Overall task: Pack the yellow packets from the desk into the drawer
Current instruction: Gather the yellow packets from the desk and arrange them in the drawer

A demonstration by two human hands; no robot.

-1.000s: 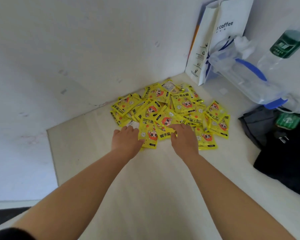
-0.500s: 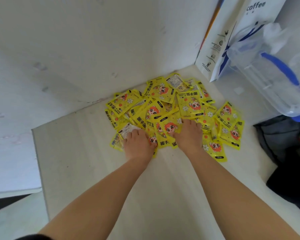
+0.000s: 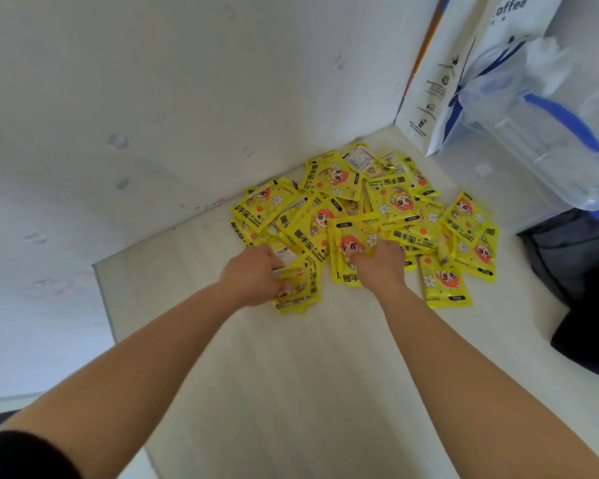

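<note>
A heap of several yellow packets (image 3: pixel 391 202) with a red-haired cartoon figure lies on the pale desk (image 3: pixel 291 375), in the corner against the white wall. My left hand (image 3: pixel 253 278) is at the heap's near left edge, its fingers closed around a yellow packet (image 3: pixel 300 288) that it lifts off the pile. At the near middle of the heap, my right hand (image 3: pixel 377 262) has its fingers curled on another yellow packet (image 3: pixel 351 247). No drawer is in view.
A white paper coffee bag (image 3: pixel 464 63) stands in the far right corner. A clear plastic container with a blue handle (image 3: pixel 550 133) sits in front of it. Dark clothing (image 3: pixel 585 288) lies along the desk's right side. The desk's left edge (image 3: pixel 101 288) drops off.
Both hands have reached further into the heap. My left hand has closed on a packet at the pile's near left and pulled it toward me. The camera has moved closer.
</note>
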